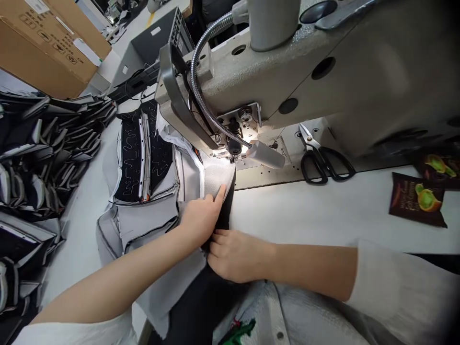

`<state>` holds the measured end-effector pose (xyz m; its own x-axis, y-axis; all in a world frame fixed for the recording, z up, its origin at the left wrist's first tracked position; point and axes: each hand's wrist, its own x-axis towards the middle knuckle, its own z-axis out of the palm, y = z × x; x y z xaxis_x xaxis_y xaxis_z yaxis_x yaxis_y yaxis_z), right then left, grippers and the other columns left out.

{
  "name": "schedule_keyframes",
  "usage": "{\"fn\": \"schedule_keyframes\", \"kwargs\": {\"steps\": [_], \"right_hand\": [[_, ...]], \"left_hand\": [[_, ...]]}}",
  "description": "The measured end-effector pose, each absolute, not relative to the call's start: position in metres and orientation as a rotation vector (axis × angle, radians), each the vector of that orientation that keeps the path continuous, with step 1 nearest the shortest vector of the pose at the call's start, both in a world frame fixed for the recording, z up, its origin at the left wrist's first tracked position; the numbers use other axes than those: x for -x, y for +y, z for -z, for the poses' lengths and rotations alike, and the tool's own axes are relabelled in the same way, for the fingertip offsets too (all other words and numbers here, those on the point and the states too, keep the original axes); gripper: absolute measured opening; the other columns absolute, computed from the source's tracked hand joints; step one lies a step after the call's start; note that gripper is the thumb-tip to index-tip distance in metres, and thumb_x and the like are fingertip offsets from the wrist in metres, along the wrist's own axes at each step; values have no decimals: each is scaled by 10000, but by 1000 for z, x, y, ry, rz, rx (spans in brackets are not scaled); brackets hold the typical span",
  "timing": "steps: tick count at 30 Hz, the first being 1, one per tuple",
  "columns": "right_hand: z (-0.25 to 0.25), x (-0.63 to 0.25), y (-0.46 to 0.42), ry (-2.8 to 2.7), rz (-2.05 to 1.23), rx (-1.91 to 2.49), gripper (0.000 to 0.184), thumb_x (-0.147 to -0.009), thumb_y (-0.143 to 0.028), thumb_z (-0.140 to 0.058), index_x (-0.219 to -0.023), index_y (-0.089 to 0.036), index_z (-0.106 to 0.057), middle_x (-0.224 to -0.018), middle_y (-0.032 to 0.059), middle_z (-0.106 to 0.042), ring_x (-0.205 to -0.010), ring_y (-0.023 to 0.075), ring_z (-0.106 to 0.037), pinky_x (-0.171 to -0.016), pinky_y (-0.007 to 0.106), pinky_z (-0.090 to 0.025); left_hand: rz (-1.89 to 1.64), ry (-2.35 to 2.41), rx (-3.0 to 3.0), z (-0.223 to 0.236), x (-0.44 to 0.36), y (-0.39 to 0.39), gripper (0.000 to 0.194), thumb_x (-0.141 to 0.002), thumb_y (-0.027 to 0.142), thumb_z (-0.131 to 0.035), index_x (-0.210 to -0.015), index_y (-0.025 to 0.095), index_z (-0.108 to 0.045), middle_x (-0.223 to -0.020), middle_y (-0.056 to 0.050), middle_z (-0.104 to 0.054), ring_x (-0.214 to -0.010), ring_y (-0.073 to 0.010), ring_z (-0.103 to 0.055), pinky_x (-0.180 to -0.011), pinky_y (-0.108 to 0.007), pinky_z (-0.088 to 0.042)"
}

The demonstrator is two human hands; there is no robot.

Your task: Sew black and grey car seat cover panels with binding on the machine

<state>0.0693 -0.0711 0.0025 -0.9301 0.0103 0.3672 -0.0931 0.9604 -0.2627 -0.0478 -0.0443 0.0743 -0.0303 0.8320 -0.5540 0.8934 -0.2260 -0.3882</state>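
A large sewn fabric cover [145, 223] in grey and black panels lies under the sewing machine's lit needle area [233, 146]. My left hand [201, 218] is on its pale mesh panel [215, 175], one finger stretched along the edge near the presser foot and the other fingers curled into the cloth. Just below, my right hand [239, 256] has its fingers closed round the black edge [225, 211] of the fabric; its fingertips are partly hidden. Black cloth hangs over the table's front edge towards my lap.
Black-handled scissors [319, 155] lie on the machine bed. Two brown snack packets [417, 199] are at the right. Stacks of black and grey fabric pieces [46, 143] fill the left side. Behind are a grey crate [154, 43] and a cardboard box [50, 48].
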Motion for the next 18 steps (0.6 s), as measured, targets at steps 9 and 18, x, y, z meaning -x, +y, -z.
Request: {"fn": "schedule_keyframes", "kwargs": {"steps": [9,18], "right_hand": [[8,-88,-71,-2629,100,284,297,-867,-109,-412,-1053,-1,-616,-1059,238,-633,-1023,321,-599,-853,462,-481],[11,-93,-66,-2624,133,262,314,-876,-121,-399,-1060,-18,-632,-1058,213,-650,-1005,300,-619,-881,421,-491]], "left_hand": [[731,1941,-2228,-62,54,-54,636,-866,233,-366,-1466,159,-169,-974,-94,-602,-809,-227,-627,-601,-291,-487],[724,1943,-2321,-47,48,-40,609,-862,129,-337,-1455,206,-221,-955,-88,-593,-755,-200,-619,-571,-266,-471]]}}
